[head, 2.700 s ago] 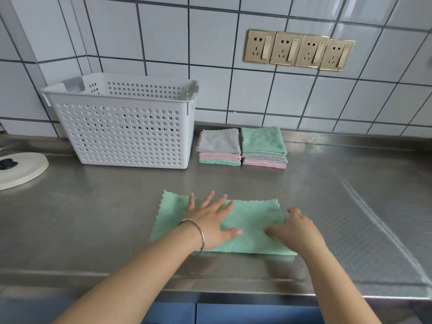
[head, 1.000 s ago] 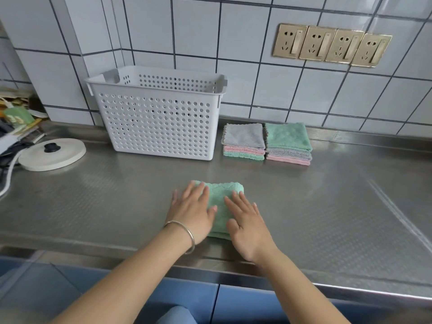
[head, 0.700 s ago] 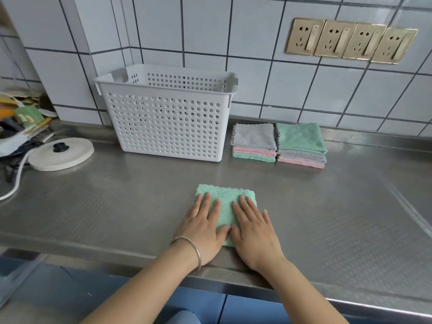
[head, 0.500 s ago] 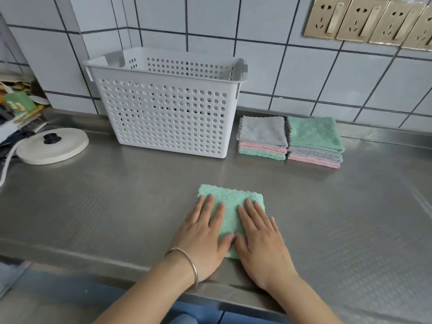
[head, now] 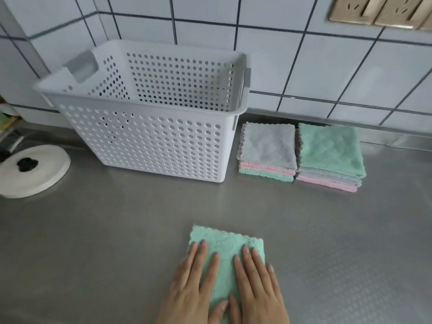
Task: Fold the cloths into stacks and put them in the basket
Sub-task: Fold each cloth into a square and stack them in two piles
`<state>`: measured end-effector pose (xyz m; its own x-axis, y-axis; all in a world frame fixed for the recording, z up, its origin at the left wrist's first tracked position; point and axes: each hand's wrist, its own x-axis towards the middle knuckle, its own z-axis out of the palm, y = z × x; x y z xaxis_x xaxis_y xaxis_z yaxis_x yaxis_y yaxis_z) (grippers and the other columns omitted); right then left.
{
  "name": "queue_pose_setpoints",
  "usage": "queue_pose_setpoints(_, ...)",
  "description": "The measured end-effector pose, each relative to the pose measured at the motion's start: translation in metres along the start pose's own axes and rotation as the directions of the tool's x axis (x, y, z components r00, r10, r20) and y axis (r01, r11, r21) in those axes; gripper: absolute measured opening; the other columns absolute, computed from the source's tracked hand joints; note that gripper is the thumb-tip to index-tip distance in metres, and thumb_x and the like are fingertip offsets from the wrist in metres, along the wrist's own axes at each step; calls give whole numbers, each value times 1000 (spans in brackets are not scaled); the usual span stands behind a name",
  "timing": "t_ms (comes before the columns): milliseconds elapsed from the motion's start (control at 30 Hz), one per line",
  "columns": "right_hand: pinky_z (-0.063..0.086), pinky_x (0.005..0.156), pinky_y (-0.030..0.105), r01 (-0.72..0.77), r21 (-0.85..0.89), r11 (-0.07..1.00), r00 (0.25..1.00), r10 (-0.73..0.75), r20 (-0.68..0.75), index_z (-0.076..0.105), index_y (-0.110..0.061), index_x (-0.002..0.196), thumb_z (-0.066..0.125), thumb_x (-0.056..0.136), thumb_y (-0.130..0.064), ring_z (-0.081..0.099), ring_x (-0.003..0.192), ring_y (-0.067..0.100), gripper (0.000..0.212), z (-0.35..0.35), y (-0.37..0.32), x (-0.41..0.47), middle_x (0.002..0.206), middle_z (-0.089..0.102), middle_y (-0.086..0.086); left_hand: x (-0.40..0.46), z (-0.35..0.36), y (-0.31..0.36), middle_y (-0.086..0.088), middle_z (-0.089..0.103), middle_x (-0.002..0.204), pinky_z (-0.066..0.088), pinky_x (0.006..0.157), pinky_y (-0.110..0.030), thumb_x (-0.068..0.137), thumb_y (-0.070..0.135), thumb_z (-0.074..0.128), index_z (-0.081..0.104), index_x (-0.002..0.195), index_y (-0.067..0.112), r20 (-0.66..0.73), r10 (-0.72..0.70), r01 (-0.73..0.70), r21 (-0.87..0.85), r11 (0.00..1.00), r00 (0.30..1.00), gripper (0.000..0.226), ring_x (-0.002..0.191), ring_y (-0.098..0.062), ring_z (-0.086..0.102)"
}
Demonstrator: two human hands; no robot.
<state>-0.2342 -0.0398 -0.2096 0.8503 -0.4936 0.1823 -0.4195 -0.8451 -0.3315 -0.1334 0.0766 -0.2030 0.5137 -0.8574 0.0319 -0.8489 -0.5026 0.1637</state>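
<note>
White perforated basket (head: pixel 149 141) sits at the back of the steel counter (head: pixel 93 230), against the tiled wall (head: pixel 292 66). Just right of the basket: two folded cloth stacks, grey-topped stack (head: pixel 267 146) and green-topped stack (head: pixel 330 148), touching each other. Left of the basket: white lid (head: pixel 44 174) with black knob. In front of the basket, near the counter edge: folded green cloth (head: pixel 225 244). Left hand (head: pixel 194 286) and right hand (head: pixel 257 288) lie flat on it, fingers straight, pressing, gripping nothing.

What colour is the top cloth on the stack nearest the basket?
Grey, over a pink and a green one; the top cloth shows clearly in the head view.
</note>
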Motion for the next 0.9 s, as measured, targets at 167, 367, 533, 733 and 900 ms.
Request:
queue_pose_setpoints(167, 10, 110, 31, -13, -70, 997, 987, 24, 159, 41, -13, 128, 34, 85, -40, -6, 146, 12, 51, -20, -3, 3, 158, -8, -3, 1, -18, 5, -12, 32, 146, 9, 110, -30, 70, 58, 44, 38, 135, 15, 208, -94, 104, -39, 994, 974, 79, 146, -22, -3)
queue_pose_setpoints(367, 53, 84, 23, -25, -27, 999, 936, 33, 350, 69, -22, 110, 76, 45, -46, 42, 127, 12, 70, -72, -10, 17, 130, 57, -9, 13, -58, 11, 0, 35, 146, 20, 110, -22, 76, 36, 47, 52, 127, 21, 172, -183, 218, -213, 953, 968, 53, 132, -22, 44)
queue_pose_setpoints(533, 43, 96, 28, -587, 255, 768, 790, 476, 385, 42, -13, 131, 56, 83, -18, 46, 116, 17, 50, -86, -13, 19, 128, 48, 2, 14, -73, 7, -6, 44, 128, 33, 103, -30, 75, 35, 68, 57, 116, 21, 189, -682, 707, -236, 667, 707, 45, 117, -27, 42)
queue_pose_setpoints(733, 47, 66, 27, -873, 259, 413, 473, 589, 655, 54, -12, 106, 55, 83, -21, 56, 77, 16, 25, -84, -20, 27, 88, 58, 0, 20, -71, 7, -2, 49, 123, 39, 95, -30, 82, 44, 59, 62, 108, 23, 342, -678, 750, -146, 645, 650, 34, 117, -25, 44)
queue_pose_setpoints(900, 38, 53, 24, -837, 423, 346, 544, 603, 583, 57, -10, 92, 54, 84, -19, 49, 64, 15, 12, -106, -1, 42, 76, 55, 2, 48, -94, 24, -4, 65, 85, 50, 77, -33, 79, 28, 64, 51, 76, 27, 430, -617, 743, -503, 442, 659, 13, 84, -28, 61)
